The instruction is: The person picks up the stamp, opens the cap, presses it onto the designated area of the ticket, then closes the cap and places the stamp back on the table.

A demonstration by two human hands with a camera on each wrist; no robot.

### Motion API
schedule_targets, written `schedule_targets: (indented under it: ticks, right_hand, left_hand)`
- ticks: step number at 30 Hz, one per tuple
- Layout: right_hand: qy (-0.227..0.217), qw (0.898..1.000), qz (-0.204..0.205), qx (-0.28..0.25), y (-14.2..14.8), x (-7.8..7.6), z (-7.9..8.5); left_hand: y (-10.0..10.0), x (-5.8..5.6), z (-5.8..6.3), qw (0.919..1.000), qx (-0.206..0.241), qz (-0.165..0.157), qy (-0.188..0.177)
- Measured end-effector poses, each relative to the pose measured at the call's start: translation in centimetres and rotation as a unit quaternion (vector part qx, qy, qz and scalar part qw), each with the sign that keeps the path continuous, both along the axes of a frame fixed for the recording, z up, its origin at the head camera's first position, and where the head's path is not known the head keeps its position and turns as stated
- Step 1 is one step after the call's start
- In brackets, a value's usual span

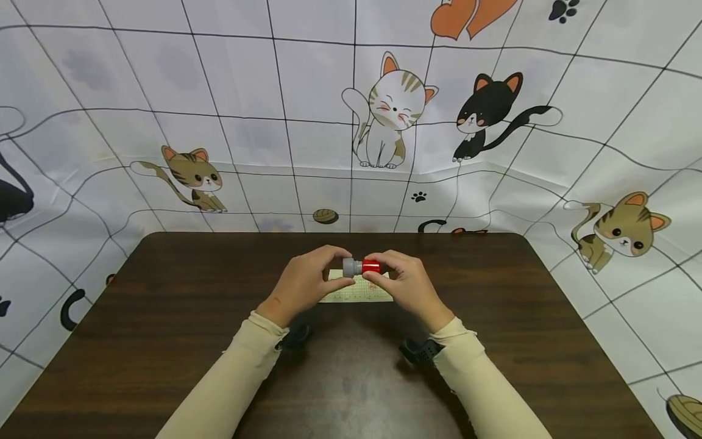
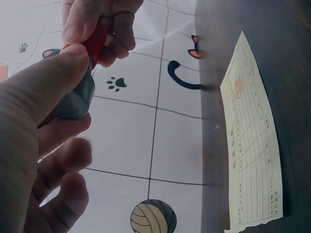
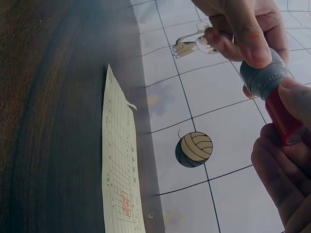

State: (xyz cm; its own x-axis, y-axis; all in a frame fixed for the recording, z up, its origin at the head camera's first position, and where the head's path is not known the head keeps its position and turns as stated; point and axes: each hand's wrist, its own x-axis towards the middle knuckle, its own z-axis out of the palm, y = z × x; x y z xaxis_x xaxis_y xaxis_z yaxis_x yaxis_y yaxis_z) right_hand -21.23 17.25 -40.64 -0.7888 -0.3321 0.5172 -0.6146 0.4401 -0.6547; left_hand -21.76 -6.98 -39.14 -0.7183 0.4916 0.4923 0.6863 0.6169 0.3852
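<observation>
Both hands hold a small round stamp [image 1: 358, 267] level above the table, its grey end to the left and its red end to the right. My left hand [image 1: 301, 281] pinches the grey end [image 3: 262, 73] between thumb and fingers. The red barrel [image 3: 283, 114] is gripped by my right hand [image 1: 410, 283], the thumb lying along it. A reddish mark shows on the left thumb in the right wrist view. Below the hands lies a pale yellow printed form [image 1: 356, 294] with a red seal mark [image 2: 238, 87] on it. The stamp's end faces are hidden.
The dark brown wooden table [image 1: 192, 317] has rounded far corners. Behind and beside it hangs a white cloth [image 1: 247, 140] with a grid and cartoon cats. Each wrist wears a black strap, the right one [image 1: 421, 350] close above the tabletop.
</observation>
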Motion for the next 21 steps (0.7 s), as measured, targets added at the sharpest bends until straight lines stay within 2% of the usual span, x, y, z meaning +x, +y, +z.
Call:
schedule_targets:
  ticks: [7, 17, 21]
  right_hand:
    - [0.009, 0.999, 0.028, 0.013, 0.3, -0.1, 0.0]
    - [-0.001, 1.0, 0.018, -0.024, 0.2, -0.3, 0.2]
    - [-0.035, 0.999, 0.015, -0.027, 0.1, 0.5, 1.0]
  left_hand:
    - [-0.2, -0.2, -0.2, 0.9986, 0.006, -0.046, -0.024]
    - [0.4, -0.4, -0.6, 0.9985, 0.046, -0.017, -0.025]
    - [0.6, -0.6, -1.2, 0.9969, 0.063, -0.02, -0.043]
